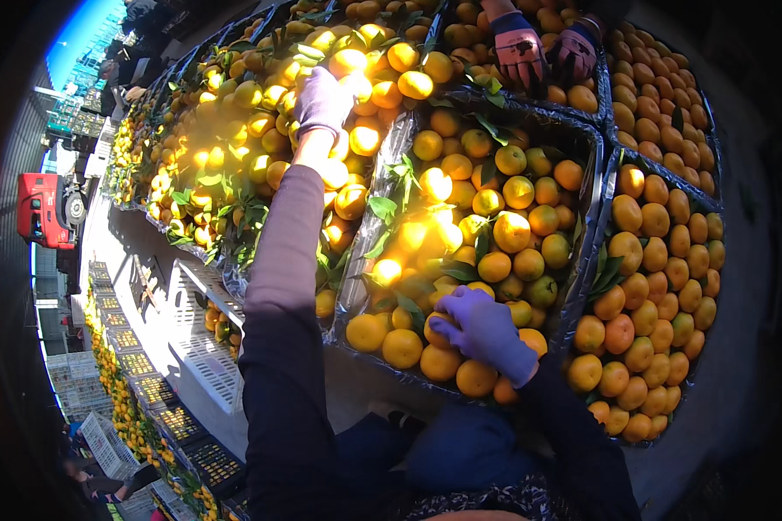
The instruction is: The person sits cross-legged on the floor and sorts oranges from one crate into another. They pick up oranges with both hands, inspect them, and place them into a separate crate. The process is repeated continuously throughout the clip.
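My left hand [324, 104], in a pale purple knit glove, reaches out over a heap of orange and yellow-green mandarins [260, 117] with leaves. Glare hides its fingertips, so I cannot tell whether it holds a fruit. Close to my body, my right hand [482, 332], gloved in purple, has its fingers around a mandarin [438, 329] at the near edge of a foil-lined crate [357, 273]. Large orange mandarins [401, 349] line that near edge. Smaller, partly green fruit [518, 192] lies loose deeper inside, with a leafy sprig [386, 208] against the left wall.
Another person's gloved hands [521, 52] work in the crate beyond. Neatly packed mandarins [651, 299] stand on the right. A white plastic crate [202, 345] with some fruit sits at left. Rows of black trays [169, 417] and a red truck [45, 210] are farther off.
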